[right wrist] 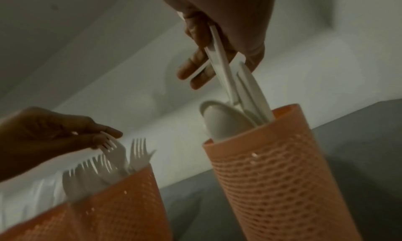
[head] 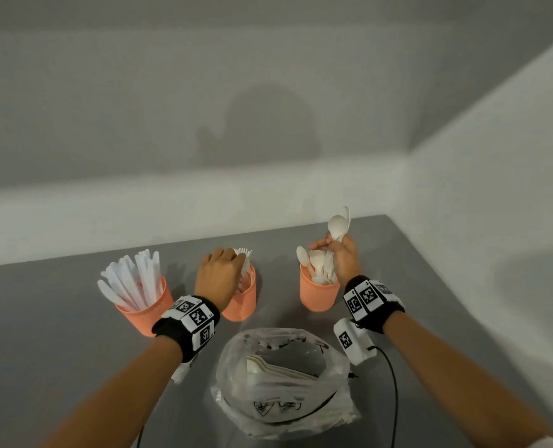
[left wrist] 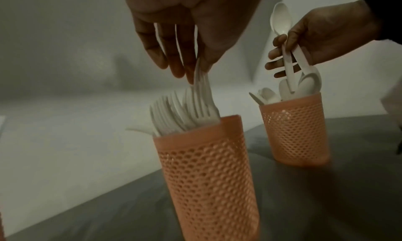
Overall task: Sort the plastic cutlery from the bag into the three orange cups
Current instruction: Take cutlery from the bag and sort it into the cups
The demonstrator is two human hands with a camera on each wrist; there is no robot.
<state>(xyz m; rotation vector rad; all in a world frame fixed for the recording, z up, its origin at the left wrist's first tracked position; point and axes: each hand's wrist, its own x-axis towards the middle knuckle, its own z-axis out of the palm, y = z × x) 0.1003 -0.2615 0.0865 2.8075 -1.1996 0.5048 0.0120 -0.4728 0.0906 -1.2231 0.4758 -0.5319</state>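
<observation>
Three orange mesh cups stand in a row: the left cup [head: 145,307] holds knives, the middle cup [head: 241,302] [left wrist: 206,176] forks, the right cup [head: 318,294] [right wrist: 272,176] spoons. My left hand [head: 241,258] [left wrist: 193,72] hovers over the middle cup and pinches a white fork [left wrist: 203,88] by its tine end. Above the right cup, my right hand [head: 328,245] [right wrist: 217,60] grips a few white spoons [head: 338,224] [left wrist: 281,19], bowls up, with the handle ends reaching into the cup. The clear plastic bag [head: 284,383] lies in front of the cups with more cutlery inside.
Everything sits on a grey table [head: 58,350] set in a corner, with white walls behind and to the right. A black cable [head: 394,383] runs along the bag's right side. Open tabletop lies left of the knife cup.
</observation>
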